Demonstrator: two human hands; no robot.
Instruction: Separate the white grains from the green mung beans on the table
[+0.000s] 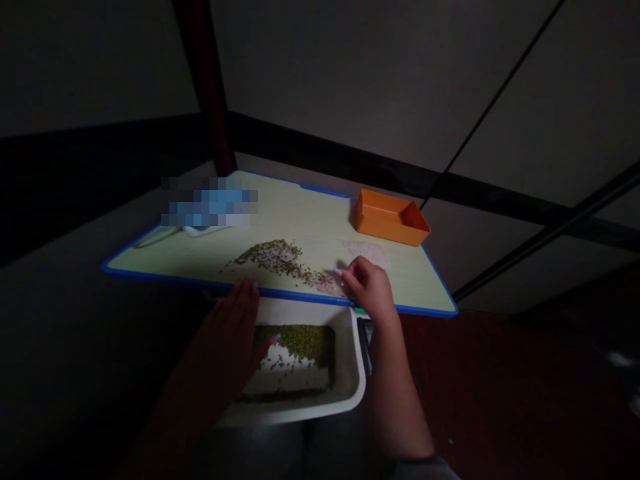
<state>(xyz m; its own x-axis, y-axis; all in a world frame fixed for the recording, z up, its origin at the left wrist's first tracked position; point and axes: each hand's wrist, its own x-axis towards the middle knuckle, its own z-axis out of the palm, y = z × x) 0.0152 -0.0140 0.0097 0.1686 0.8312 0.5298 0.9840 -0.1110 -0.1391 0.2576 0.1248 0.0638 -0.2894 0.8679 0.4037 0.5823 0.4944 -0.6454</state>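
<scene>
My left hand (239, 327) lies over the left side of a white tub (353, 383), fingers stretched out and thumb apart, with nothing visible in it. Small green bean-like grains (307, 340) cover part of the tub's bottom. Above the table's front edge, my right hand (369, 287) is closed, with thumb and forefinger drawn together. Whatever it may pinch is too small to make out. Just left of those fingertips are pinkish bits (330, 285), at the end of a scattered pile of green grains (274, 255) on the table (285, 200).
An orange open box (393, 233) stands at the table's back right. Near it is a pale, flat patch (365, 250). A blurred-out blue and white object (213, 207) sits at the left, with a cord beside it. A wall rises behind the blue-edged table.
</scene>
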